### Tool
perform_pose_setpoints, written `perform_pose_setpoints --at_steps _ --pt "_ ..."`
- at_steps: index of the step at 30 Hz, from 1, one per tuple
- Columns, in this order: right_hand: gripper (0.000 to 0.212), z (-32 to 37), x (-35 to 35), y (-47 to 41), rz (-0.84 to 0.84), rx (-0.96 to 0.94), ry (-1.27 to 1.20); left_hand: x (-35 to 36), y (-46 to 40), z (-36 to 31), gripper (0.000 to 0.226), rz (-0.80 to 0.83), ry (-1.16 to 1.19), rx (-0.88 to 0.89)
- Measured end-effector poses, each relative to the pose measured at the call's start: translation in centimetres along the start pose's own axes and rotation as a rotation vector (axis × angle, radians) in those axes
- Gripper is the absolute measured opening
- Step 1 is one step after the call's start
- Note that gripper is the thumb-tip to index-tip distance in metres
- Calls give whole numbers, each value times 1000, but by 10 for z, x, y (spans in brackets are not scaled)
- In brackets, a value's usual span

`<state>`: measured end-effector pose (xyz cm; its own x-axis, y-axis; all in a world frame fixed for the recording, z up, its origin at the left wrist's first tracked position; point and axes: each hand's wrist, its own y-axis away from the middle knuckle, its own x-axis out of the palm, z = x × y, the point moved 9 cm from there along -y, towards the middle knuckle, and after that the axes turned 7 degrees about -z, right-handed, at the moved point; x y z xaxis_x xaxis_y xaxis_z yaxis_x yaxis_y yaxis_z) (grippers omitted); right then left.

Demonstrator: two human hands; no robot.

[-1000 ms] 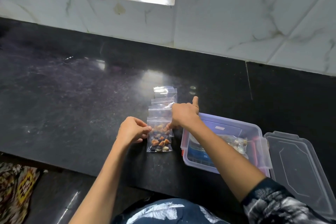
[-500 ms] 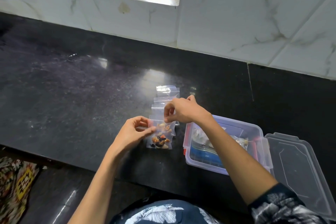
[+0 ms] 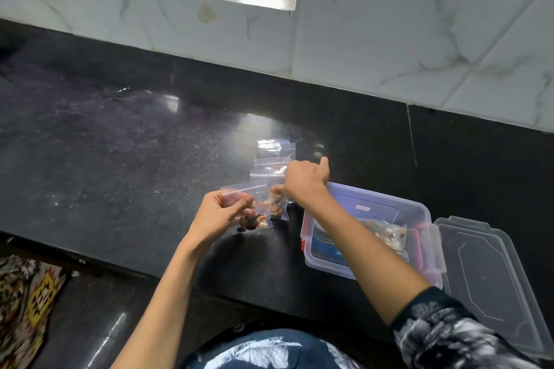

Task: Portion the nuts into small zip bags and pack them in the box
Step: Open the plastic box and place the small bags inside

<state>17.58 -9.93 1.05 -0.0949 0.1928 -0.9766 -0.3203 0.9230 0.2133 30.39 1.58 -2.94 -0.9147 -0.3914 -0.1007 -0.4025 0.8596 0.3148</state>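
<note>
Pinching clear crinkly zip bag (image 3: 257,213), lumpy nuts (image 3: 254,220), both hands.

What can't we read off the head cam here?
- Head view: the left hand covers one side of the filled zip bag; whether its seal is shut is unreadable.
- The right hand hides what its fingertips pinch.
- The right forearm crosses the clear box, hiding part of its contents.
- The lid runs off the right edge.
- Nut types: too small.
</note>
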Motion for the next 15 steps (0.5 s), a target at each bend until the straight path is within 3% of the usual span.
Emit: perform_pose_setpoints --at_steps 4,7,10,15 --pt "24 0 0 1 -31 29 -22 -2 1 1 19 0 10 -19" --pt "20 4 -4 4 -42 -59 -132 -2 0 0 27 7 2 -15" --pt "13 11 -10 16 4 -237 -313 3 3 -3 35 13 130 -51" --pt "19 23 -24 42 141 -371 -827 1 14 -33 21 -28 221 34"
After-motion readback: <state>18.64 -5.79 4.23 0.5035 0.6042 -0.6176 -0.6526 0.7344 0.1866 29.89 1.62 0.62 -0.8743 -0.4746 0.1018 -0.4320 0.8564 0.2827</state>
